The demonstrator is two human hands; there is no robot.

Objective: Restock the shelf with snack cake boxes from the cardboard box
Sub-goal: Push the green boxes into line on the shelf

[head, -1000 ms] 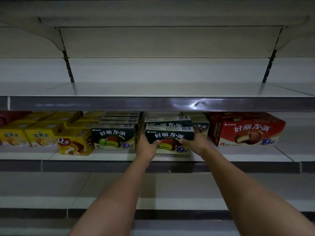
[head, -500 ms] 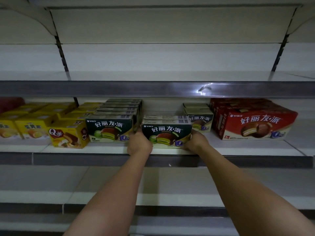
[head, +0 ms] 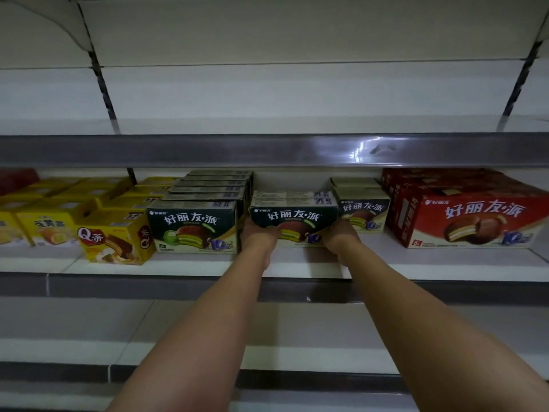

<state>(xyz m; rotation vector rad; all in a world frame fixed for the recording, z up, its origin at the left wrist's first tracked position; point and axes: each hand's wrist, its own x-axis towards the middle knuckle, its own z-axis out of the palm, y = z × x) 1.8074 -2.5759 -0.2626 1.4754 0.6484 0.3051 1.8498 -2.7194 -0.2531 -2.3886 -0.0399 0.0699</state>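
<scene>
Middle shelf [head: 297, 264]: held snack cake box [head: 292, 217] at centre, near front edge, second box directly behind. Left hand [head: 258, 233] at its left end, right hand [head: 340, 234] at its right end. Row of like boxes [head: 196, 224] just beside, left. Q-label box [head: 114, 236] further left, more cartons [head: 44, 221] beyond. Small box [head: 364, 214] just right; large boxes [head: 475, 218] far right. Upper shelf [head: 267, 150] above.
</scene>
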